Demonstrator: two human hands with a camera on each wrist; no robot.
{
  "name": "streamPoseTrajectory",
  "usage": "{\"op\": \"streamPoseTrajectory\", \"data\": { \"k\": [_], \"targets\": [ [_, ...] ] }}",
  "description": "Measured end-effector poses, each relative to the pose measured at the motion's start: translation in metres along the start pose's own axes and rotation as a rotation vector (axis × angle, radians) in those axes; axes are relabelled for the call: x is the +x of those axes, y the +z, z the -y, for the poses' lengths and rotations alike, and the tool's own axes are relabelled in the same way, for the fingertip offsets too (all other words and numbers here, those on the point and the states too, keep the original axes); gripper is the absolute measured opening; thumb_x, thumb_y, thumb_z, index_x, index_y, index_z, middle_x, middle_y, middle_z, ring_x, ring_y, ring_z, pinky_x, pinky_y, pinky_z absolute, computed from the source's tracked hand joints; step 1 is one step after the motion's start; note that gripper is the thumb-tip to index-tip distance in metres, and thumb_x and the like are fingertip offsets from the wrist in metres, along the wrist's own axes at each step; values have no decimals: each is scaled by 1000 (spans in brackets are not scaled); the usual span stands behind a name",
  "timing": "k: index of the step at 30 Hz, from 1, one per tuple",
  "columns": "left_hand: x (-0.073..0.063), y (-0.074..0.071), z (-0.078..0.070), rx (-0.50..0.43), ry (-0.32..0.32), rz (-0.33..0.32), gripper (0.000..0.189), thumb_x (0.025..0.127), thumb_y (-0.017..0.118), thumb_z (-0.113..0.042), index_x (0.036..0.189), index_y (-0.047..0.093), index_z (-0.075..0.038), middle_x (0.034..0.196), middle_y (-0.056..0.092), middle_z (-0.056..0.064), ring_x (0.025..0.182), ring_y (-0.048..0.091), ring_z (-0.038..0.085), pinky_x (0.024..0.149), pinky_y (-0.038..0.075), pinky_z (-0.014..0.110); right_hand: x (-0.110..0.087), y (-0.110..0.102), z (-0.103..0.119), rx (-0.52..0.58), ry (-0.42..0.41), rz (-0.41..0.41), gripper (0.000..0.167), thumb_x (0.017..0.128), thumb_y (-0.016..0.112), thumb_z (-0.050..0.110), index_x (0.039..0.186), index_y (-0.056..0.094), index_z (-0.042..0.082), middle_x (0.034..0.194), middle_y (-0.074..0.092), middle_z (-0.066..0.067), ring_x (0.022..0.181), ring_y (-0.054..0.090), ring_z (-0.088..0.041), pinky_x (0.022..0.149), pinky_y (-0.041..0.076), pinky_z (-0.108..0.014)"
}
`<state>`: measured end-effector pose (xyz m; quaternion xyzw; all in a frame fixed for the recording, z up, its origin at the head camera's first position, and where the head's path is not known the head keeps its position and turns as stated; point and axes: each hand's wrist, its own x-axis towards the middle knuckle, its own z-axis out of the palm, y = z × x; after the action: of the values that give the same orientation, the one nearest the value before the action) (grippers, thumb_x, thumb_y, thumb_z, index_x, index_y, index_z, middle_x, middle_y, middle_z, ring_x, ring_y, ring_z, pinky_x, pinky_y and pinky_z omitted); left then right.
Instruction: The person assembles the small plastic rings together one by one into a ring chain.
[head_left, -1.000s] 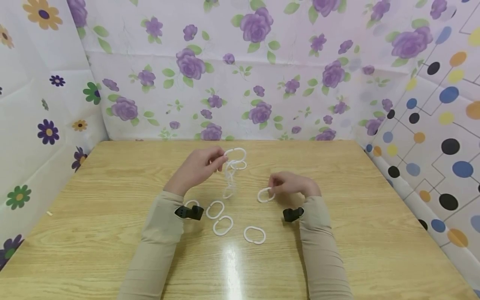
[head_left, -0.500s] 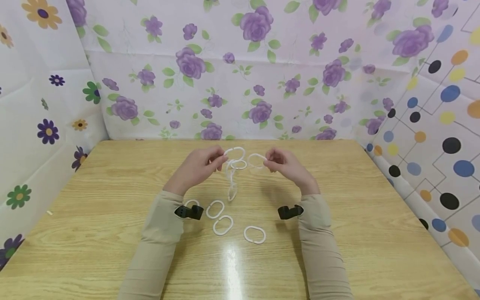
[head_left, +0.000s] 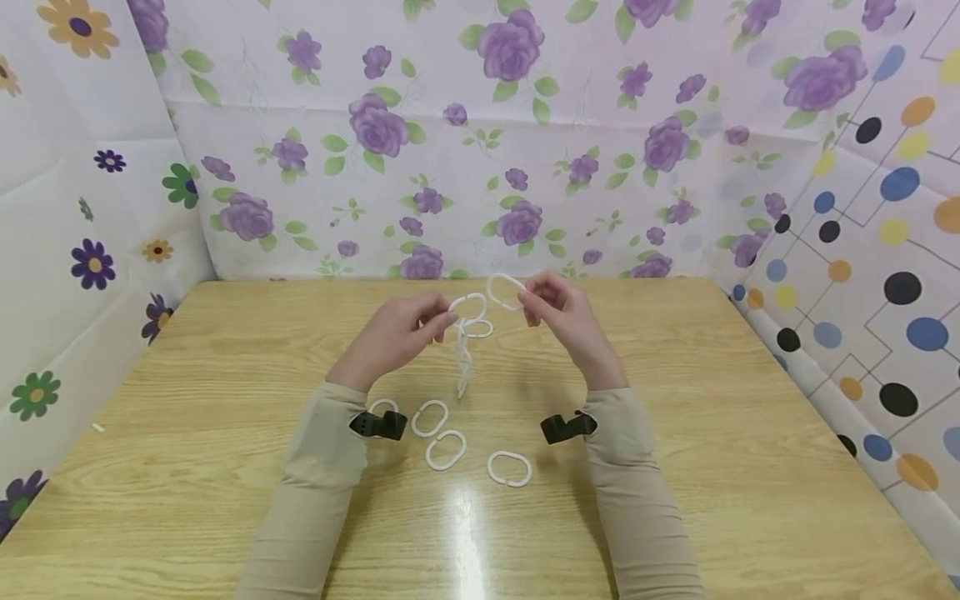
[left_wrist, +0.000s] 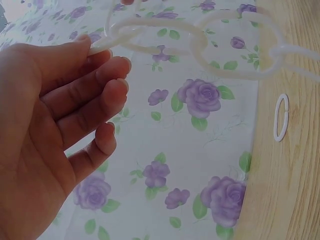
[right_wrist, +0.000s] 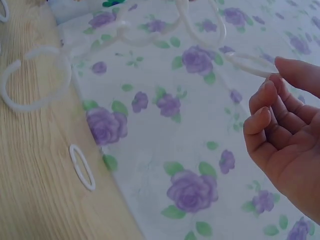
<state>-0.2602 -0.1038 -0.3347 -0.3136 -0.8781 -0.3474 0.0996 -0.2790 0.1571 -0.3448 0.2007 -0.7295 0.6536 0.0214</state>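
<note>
While my left hand (head_left: 401,333) pinches the top link of a white plastic chain (head_left: 462,375) between thumb and fingertips, the other links hang below it over the tabletop (head_left: 750,467), looped through one another. My right hand (head_left: 562,317) grasps a single white ring (head_left: 489,290) by its edge, raised just beside that top link; I cannot tell whether the two touch. Beyond the chain, a far ring (head_left: 492,328) lies flat on the wood. Nearer to me are an oval ring (head_left: 414,419), close to a second oval ring (head_left: 427,454) just in front of it, and a separate ring (head_left: 509,454) further to the right. A partly hidden ring (head_left: 384,401) shows behind the black camera (head_left: 381,425) on my left wrist. Both my forearms wear beige sleeves (head_left: 648,500), and a purple-flowered cloth (head_left: 300,200) hangs behind the tabletop.
</note>
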Motion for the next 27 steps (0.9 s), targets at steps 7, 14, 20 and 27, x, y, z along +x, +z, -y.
{"op": "streamPoseTrajectory", "data": {
  "k": [7, 14, 20, 27],
  "targets": [
    [1, 1, -2, 19, 0, 15, 16, 99, 56, -25, 91, 64, -14, 70, 61, -1, 60, 50, 12, 55, 40, 26, -1, 13, 14, -30, -37, 1, 7, 96, 61, 16, 95, 56, 10, 76, 59, 3, 66, 54, -10, 66, 48, -23],
    [1, 3, -2, 27, 28, 31, 15, 99, 57, -25, 89, 64, -15, 71, 63, 4, 59, 49, 12, 54, 39, 26, -2, 20, 17, -35, -66, 51, 8, 95, 62, 10, 95, 55, 5, 78, 63, 3, 69, 61, -10, 68, 51, -26],
    [1, 2, -3, 24, 33, 32, 14, 98, 58, -26, 90, 64, -16, 71, 64, 3, 60, 50, 11, 55, 40, 27, -2, 21, 16, -56, -56, 82, 10, 93, 64, 9, 96, 56, 4, 79, 65, 3, 69, 63, -11, 67, 52, -24],
    [0, 2, -3, 31, 42, 25, 14, 98, 58, -25, 89, 65, -15, 72, 65, 4, 60, 51, 11, 55, 40, 26, -4, 21, 17, -104, -36, 114, 14, 93, 64, 13, 99, 57, 3, 80, 63, 0, 70, 62, -12, 68, 52, -25]
  ]
}}
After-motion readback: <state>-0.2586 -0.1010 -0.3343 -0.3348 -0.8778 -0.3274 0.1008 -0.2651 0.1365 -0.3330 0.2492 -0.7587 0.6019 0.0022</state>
